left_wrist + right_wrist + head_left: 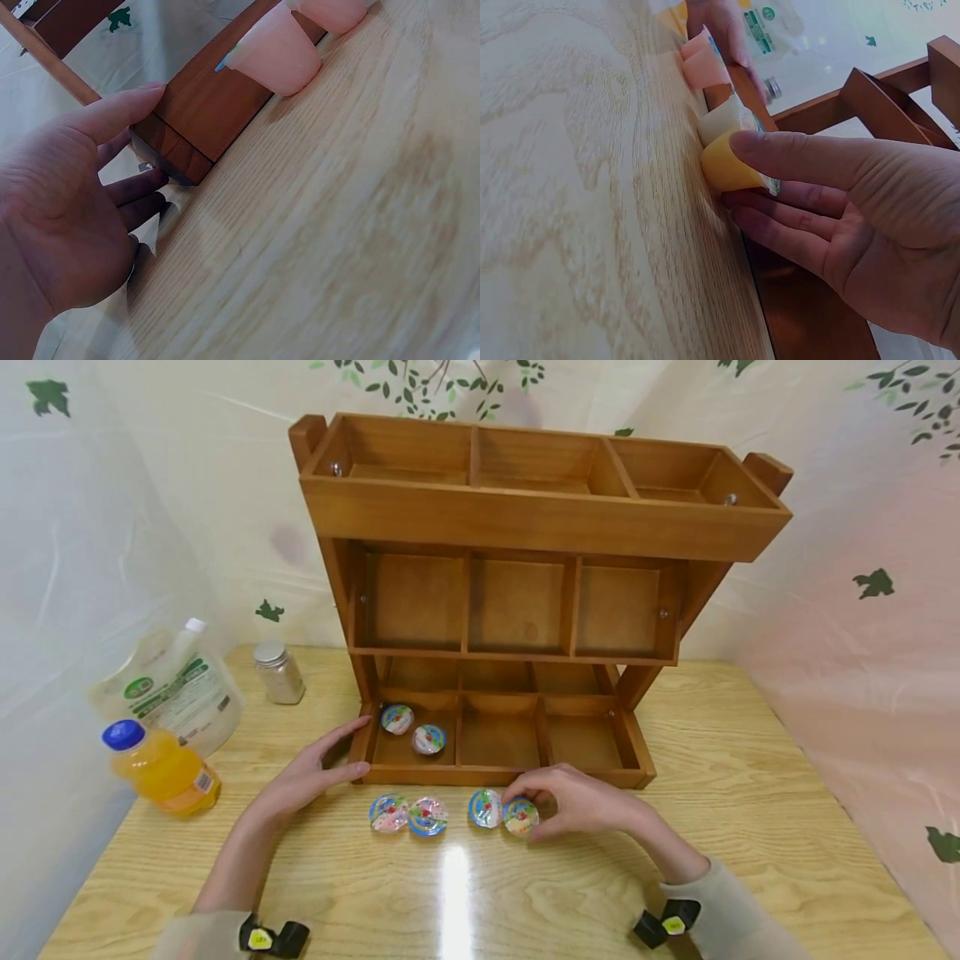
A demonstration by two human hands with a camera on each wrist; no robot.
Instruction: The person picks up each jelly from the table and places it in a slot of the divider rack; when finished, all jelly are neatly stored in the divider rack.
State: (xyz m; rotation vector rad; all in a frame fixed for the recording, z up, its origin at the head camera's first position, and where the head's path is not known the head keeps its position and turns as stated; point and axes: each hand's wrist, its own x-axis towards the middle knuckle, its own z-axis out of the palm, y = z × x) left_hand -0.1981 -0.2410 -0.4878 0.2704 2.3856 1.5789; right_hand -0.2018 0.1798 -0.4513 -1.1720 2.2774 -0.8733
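My left hand (303, 777) rests at the front left corner of a brown wooden rack (420, 774). Its thumb touches the front board while the other fingers lie along the side. With thumb and fingers, my right hand (581, 806) pinches a yellow jelly cup (731, 163) on the table before the rack. A whitish jelly cup (485, 808) stands against it on the left. Farther left are two pink jelly cups, one (388, 813) beside the other (428, 817). Inside the rack's bottom left compartment lie two more cups, one (397, 719) behind the other (429, 739).
The tiered rack has divided trays; its top tray (540, 514) overhangs the lower ones. To the left stand an orange drink bottle (168, 772) with a blue cap, a clear refill pouch (187, 693) and a small jar (280, 675). A patterned cloth (247, 527) hangs behind.
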